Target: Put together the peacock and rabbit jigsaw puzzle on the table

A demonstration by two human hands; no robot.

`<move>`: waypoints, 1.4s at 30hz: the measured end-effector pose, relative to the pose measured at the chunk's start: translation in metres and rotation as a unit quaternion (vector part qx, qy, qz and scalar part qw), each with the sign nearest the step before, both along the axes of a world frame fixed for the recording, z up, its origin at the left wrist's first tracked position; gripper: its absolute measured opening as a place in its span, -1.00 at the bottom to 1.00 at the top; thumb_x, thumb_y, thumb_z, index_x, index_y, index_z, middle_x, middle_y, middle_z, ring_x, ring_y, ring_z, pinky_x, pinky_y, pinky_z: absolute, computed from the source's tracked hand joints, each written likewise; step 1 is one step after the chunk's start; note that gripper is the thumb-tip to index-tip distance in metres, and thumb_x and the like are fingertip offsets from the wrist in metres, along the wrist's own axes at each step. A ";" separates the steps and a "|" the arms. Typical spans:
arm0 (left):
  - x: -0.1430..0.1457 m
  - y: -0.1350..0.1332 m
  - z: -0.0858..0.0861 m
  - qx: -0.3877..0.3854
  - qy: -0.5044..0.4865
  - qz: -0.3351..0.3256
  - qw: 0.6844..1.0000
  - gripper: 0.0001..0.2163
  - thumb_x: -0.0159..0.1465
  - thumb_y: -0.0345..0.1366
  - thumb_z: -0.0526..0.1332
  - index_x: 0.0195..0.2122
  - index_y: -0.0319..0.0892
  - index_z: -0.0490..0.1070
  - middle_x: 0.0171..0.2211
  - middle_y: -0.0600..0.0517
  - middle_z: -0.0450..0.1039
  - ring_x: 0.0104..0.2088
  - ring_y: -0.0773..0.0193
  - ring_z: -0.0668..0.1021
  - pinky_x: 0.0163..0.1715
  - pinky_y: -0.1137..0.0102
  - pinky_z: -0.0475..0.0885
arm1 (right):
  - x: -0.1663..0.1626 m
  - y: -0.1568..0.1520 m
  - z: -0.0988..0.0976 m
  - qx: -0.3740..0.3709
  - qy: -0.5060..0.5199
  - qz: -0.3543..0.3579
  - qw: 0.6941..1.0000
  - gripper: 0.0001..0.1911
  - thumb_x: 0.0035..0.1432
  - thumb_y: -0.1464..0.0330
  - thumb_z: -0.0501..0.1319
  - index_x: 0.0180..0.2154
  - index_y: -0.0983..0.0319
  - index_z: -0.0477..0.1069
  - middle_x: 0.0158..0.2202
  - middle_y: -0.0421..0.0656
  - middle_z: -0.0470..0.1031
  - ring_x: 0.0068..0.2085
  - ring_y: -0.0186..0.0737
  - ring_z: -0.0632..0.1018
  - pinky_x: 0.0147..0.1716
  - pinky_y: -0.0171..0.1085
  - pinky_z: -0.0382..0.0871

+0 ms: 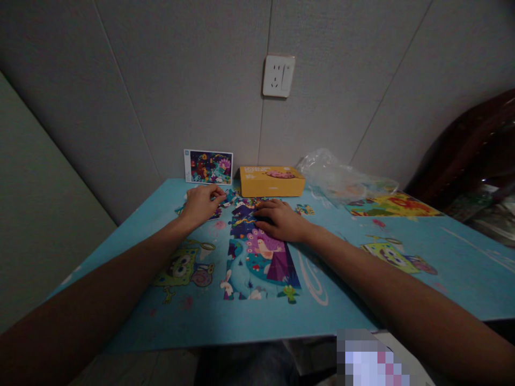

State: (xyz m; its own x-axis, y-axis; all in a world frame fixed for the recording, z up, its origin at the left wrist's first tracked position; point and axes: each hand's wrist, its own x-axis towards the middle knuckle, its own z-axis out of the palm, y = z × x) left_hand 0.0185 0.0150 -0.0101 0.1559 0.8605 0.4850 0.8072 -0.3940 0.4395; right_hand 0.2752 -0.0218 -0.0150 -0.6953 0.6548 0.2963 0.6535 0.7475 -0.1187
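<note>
A partly joined jigsaw puzzle [263,262] lies in the middle of the table, with a pink peacock, a teal stream and a purple area on it. Beyond its top edge, several loose puzzle pieces [231,198] are heaped. My left hand [201,203] is over these pieces to the left, thumb and fingers pinched together; whether a piece is between them is hidden. My right hand [281,219] rests palm down at the puzzle's upper right edge, fingers spread over the joined pieces. One loose piece [304,209] lies right of it.
A picture card [211,167] leans on the wall, beside a yellow box [272,182]. To the right are a clear plastic bag [333,177] and a yellow-orange picture sheet [396,205]. The blue table cover [177,327] has cartoon prints. A wall socket [278,76] is above.
</note>
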 end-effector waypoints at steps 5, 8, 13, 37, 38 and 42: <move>0.012 -0.016 0.005 0.004 -0.112 -0.054 0.992 -0.83 0.20 -0.16 0.23 -0.35 -0.15 0.46 -0.35 0.04 0.60 -0.34 0.22 0.60 -0.22 0.34 0.46 | -0.002 -0.003 0.003 0.014 0.057 0.017 0.998 -0.61 0.29 0.27 0.15 0.10 0.27 0.39 0.03 0.06 0.51 0.05 -0.02 0.48 0.06 -0.02 0.30; 0.018 -0.024 0.005 -0.003 -0.108 -0.100 0.989 -0.82 0.22 -0.15 0.23 -0.31 -0.16 0.44 -0.34 0.03 0.60 -0.32 0.23 0.61 -0.18 0.32 0.47 | -0.004 -0.006 0.006 0.019 0.088 0.010 0.996 -0.58 0.29 0.27 0.15 0.14 0.27 0.35 0.01 0.07 0.50 0.03 -0.02 0.49 0.03 -0.03 0.32; 0.021 -0.028 0.003 -0.018 -0.088 -0.188 0.978 -0.61 0.22 -0.19 0.25 0.07 -0.14 0.38 -0.27 0.01 0.61 -0.17 0.18 0.62 -0.07 0.29 0.46 | -0.005 -0.007 0.008 0.026 0.117 0.011 0.993 -0.60 0.31 0.31 0.11 0.14 0.28 0.36 -0.03 0.08 0.50 -0.01 -0.04 0.49 0.01 -0.06 0.34; 0.015 -0.022 -0.007 0.039 0.114 -0.226 0.967 -0.29 0.19 -0.06 0.33 0.32 -0.05 0.12 0.10 -0.14 0.35 0.17 0.01 0.32 0.17 0.11 0.20 | -0.003 -0.006 0.006 0.010 0.203 -0.014 0.979 -0.84 0.22 0.43 0.19 -0.14 0.25 0.46 -0.24 -0.07 0.55 -0.21 -0.17 0.51 -0.16 -0.21 0.34; 0.017 -0.025 -0.006 0.064 0.106 -0.219 0.968 -0.32 0.18 -0.06 0.33 0.30 -0.05 0.16 0.10 -0.15 0.33 0.15 0.01 0.34 0.16 0.12 0.22 | -0.003 -0.008 0.006 0.012 0.222 -0.005 0.975 -0.83 0.23 0.42 0.18 -0.13 0.25 0.45 -0.25 -0.08 0.54 -0.21 -0.19 0.51 -0.16 -0.22 0.34; 0.023 -0.032 0.000 0.136 0.085 -0.193 0.968 -0.49 0.22 -0.13 0.31 0.18 -0.08 0.32 -0.01 -0.12 0.37 0.07 0.01 0.39 0.11 0.10 0.27 | -0.006 -0.012 0.005 -0.013 0.302 0.007 0.953 -0.74 0.23 0.38 0.17 -0.02 0.21 0.36 -0.25 -0.14 0.51 -0.25 -0.24 0.51 -0.18 -0.24 0.36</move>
State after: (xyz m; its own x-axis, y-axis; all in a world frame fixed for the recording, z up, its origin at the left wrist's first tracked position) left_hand 0.0411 -0.0175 -0.0100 0.5377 0.5655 0.6254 0.6277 -0.7637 0.1510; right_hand 0.2696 -0.0338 -0.0096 -0.4113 0.6590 0.6297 0.4503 0.7476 -0.4882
